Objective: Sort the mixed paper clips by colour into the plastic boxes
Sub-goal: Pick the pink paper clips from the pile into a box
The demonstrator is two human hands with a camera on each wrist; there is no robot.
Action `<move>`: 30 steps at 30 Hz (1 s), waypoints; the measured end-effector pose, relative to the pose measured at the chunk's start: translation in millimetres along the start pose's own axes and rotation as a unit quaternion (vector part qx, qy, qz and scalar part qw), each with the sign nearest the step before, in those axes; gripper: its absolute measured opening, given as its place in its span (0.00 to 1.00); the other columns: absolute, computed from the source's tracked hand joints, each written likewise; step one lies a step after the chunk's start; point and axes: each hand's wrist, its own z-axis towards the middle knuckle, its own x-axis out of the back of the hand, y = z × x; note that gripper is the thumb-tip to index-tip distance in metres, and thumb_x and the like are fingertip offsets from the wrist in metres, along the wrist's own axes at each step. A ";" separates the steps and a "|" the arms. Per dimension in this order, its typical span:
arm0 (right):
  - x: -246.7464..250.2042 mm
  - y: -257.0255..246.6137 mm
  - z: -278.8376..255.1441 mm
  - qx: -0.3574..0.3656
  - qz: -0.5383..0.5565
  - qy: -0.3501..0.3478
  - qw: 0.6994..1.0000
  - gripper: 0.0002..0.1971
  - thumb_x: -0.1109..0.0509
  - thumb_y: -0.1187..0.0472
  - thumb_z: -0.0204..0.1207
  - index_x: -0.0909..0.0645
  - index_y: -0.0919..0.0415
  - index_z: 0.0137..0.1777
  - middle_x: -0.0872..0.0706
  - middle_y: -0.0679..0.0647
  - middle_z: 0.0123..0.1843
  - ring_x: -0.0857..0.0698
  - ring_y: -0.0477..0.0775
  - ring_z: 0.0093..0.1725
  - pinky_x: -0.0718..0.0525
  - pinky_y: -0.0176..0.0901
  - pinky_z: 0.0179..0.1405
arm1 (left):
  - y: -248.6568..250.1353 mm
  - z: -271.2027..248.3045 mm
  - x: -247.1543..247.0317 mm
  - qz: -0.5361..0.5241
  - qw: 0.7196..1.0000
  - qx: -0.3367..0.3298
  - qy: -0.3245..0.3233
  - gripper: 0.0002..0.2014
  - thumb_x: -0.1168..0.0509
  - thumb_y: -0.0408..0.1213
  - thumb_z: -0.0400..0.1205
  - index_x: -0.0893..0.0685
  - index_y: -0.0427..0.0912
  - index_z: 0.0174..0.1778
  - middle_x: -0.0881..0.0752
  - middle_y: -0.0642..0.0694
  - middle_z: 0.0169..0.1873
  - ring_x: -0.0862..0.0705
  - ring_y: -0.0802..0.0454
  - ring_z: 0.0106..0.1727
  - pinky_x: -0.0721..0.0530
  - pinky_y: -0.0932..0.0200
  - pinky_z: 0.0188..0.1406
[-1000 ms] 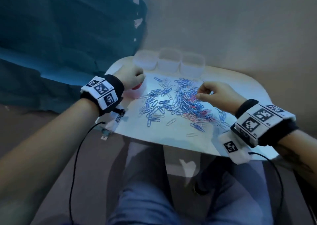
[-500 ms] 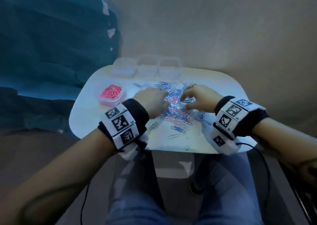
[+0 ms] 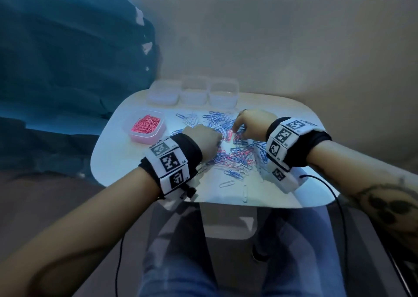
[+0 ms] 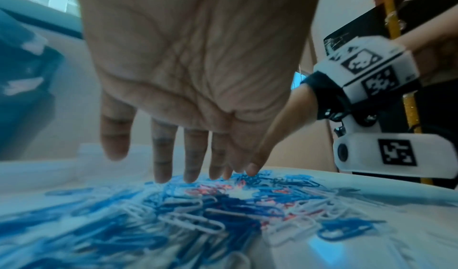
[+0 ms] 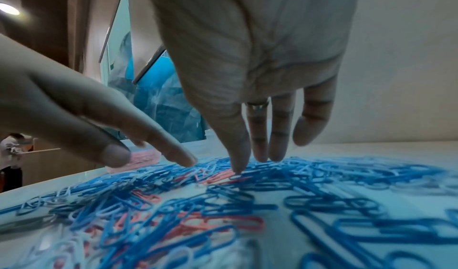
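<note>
A mixed pile of blue, white and pink paper clips [image 3: 228, 158] lies spread over the middle of the white table [image 3: 113, 158]. My left hand [image 3: 216, 139] reaches into the pile from the left, and in the left wrist view its straight fingers [image 4: 162, 173] touch the clips. My right hand [image 3: 236, 129] comes in from the right; its fingertips [image 5: 236, 170] press on a pink clip [image 5: 218, 177]. Neither hand holds a clip. A plastic box of pink clips [image 3: 146, 126] stands at the left. Three empty clear boxes [image 3: 194, 90] line the back edge.
A few stray white clips [image 3: 244, 192] lie near the table's front edge. A teal cloth [image 3: 67, 70] hangs to the left of the table and a beige wall [image 3: 294, 47] rises behind it. My knees are under the table.
My left hand has left the pink-clip box and moved right into the pile, beside my right hand. The right hand has stayed on the pile.
</note>
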 end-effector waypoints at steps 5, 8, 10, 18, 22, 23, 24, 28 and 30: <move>5.3 -3.1 0.6 0.034 -0.003 0.012 0.999 0.14 0.27 0.59 0.73 0.17 0.51 0.59 0.21 0.53 0.63 0.21 0.55 0.61 0.32 0.39 0.45 | -19.2 6.6 2.0 -0.071 0.995 0.014 0.069 0.17 0.43 0.32 0.84 0.21 0.52 0.66 0.20 0.47 0.63 0.26 0.46 0.67 0.26 0.53 0.56; 4.4 -9.2 6.9 0.057 -0.015 0.004 0.998 0.15 0.26 0.61 0.71 0.17 0.53 0.59 0.21 0.54 0.62 0.22 0.56 0.60 0.30 0.39 0.46 | -22.0 15.2 3.4 -0.074 0.995 -0.021 0.066 0.13 0.38 0.35 0.82 0.18 0.51 0.62 0.20 0.47 0.59 0.26 0.48 0.66 0.27 0.55 0.52; 3.8 -9.0 11.8 0.053 -0.017 -0.007 0.998 0.15 0.26 0.61 0.71 0.17 0.56 0.58 0.20 0.55 0.60 0.22 0.57 0.60 0.27 0.40 0.49 | -21.5 22.5 5.0 -0.065 0.996 -0.034 0.055 0.12 0.35 0.34 0.81 0.17 0.48 0.59 0.20 0.46 0.58 0.24 0.48 0.63 0.26 0.56 0.49; 2.1 -7.2 12.0 0.022 0.026 -0.019 0.999 0.11 0.27 0.64 0.71 0.17 0.65 0.53 0.19 0.54 0.46 0.19 0.58 0.52 0.29 0.37 0.40 | -21.7 35.7 12.2 -0.057 0.997 -0.044 0.026 0.10 0.32 0.29 0.76 0.14 0.43 0.51 0.12 0.47 0.49 0.17 0.46 0.55 0.19 0.54 0.52; 0.6 -7.8 10.8 0.021 0.032 -0.024 0.999 0.16 0.27 0.64 0.71 0.19 0.61 0.59 0.16 0.58 0.57 0.25 0.52 0.48 0.32 0.36 0.45 | -20.8 37.7 16.7 -0.058 0.998 -0.038 0.000 0.09 0.33 0.28 0.76 0.14 0.41 0.50 0.11 0.47 0.47 0.17 0.51 0.48 0.27 0.64 0.31; 0.7 -7.8 11.2 0.022 0.033 -0.023 0.999 0.15 0.28 0.65 0.72 0.19 0.61 0.58 0.16 0.58 0.58 0.25 0.52 0.48 0.31 0.36 0.45 | -21.3 38.8 17.1 -0.064 0.997 -0.037 -0.005 0.09 0.33 0.27 0.76 0.14 0.41 0.50 0.10 0.46 0.47 0.19 0.52 0.45 0.31 0.67 0.27; 1.3 -8.2 11.2 0.024 0.033 -0.023 0.999 0.14 0.29 0.65 0.72 0.18 0.61 0.58 0.16 0.58 0.58 0.24 0.53 0.48 0.30 0.36 0.46 | -21.1 39.4 17.7 -0.068 0.997 -0.036 -0.009 0.09 0.32 0.27 0.76 0.14 0.40 0.49 0.11 0.46 0.46 0.21 0.54 0.43 0.33 0.68 0.26; 2.0 -11.1 12.3 0.028 0.030 -0.028 0.999 0.13 0.26 0.62 0.71 0.17 0.64 0.55 0.16 0.57 0.52 0.24 0.52 0.46 0.28 0.38 0.44 | -22.9 40.6 16.4 -0.072 0.997 -0.028 -0.014 0.08 0.31 0.29 0.76 0.13 0.39 0.49 0.12 0.46 0.45 0.22 0.54 0.44 0.31 0.66 0.28; 1.8 -13.2 12.8 0.021 0.023 -0.035 0.999 0.12 0.26 0.62 0.71 0.17 0.64 0.53 0.18 0.55 0.46 0.24 0.51 0.45 0.28 0.37 0.39 | -23.0 40.8 15.4 -0.079 0.996 -0.031 -0.010 0.09 0.31 0.30 0.76 0.14 0.38 0.51 0.12 0.45 0.50 0.19 0.51 0.47 0.28 0.64 0.36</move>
